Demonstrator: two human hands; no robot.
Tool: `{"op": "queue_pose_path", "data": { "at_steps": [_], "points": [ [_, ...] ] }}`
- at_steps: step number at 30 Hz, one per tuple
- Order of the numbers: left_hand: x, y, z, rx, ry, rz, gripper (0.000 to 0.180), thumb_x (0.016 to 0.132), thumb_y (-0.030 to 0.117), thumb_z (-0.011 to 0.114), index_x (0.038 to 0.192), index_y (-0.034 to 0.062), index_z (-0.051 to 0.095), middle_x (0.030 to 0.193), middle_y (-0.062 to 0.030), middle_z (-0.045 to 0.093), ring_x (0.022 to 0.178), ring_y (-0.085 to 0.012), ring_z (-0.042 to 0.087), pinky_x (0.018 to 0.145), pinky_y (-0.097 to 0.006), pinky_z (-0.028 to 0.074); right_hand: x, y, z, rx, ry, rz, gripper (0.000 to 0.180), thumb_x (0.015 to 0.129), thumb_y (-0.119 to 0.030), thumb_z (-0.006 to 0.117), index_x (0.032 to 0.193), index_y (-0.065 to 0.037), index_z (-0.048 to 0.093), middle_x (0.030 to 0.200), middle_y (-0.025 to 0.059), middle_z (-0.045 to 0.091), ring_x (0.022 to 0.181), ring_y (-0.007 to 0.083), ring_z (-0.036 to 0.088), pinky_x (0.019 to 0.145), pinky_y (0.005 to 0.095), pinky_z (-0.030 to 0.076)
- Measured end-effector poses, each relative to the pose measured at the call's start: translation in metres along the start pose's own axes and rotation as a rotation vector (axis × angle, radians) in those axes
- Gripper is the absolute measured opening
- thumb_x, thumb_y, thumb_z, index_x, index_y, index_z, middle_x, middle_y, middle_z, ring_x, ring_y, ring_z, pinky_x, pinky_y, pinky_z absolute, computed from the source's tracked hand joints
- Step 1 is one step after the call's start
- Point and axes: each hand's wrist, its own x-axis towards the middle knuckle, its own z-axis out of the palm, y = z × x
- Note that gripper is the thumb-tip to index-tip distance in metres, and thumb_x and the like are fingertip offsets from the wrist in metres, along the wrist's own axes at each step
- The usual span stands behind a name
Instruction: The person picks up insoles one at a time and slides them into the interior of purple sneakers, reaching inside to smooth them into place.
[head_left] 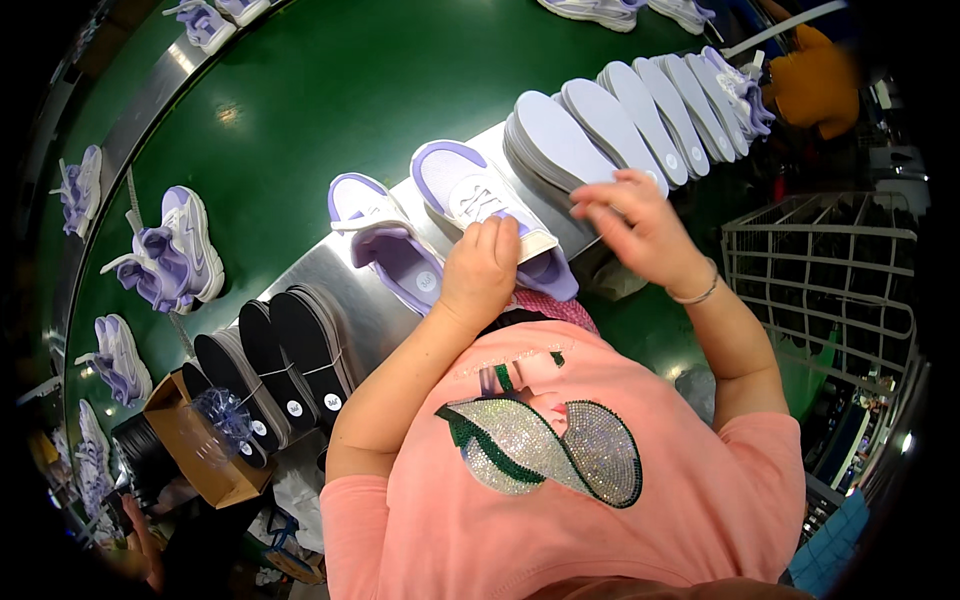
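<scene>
Evidently, the laced white-and-lilac shoe [462, 182] is rested on the metal ledge [308, 264], its long axis pointed from a toe at the far left to a heel at the near right. Its tongue is gripped by the left hand [480, 268], the nearer one, whose fingers are curled closed there. The right hand [640, 235] is raised to the shoe's right, its fingers spread and part bent, with nothing seen held. Also just right of the shoe, grey insoles [560, 135] are stacked, the closest pile aligned roughly with the shoe's axis; whether they are touched by the right fingertips cannot be told.
</scene>
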Motion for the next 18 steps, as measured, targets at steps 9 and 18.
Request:
{"op": "queue_pose_path", "data": {
  "at_steps": [9, 18],
  "points": [
    [0.014, 0.003, 0.001, -0.079, -0.035, -0.114, 0.03, 0.067, 0.004, 0.05, 0.096, 0.0, 0.046, 0.083, -0.0141, 0.051, 0.074, -0.0294, 0.05, 0.062, -0.035, 0.043, -0.017, 0.01, 0.058, -0.027, -0.445, 0.07, 0.008, 0.07, -0.002, 0.046, 0.074, 0.002, 0.053, 0.074, 0.021, 0.056, 0.07, 0.0359, 0.055, 0.064, 0.0435, 0.043],
    [0.019, -0.017, 0.02, -0.587, -0.002, -0.703, 0.015, 0.08, 0.012, 0.05, 0.086, -0.0012, 0.046, 0.069, -0.0189, 0.056, 0.062, -0.033, 0.056, 0.057, -0.037, 0.042, 0.017, 0.03, 0.106, -0.444, -0.676, 0.137, 0.016, 0.067, -0.014, 0.052, 0.069, -0.003, 0.063, 0.073, 0.0176, 0.061, 0.068, 0.0296, 0.061, 0.062, 0.0376, 0.048]
  ]
}}
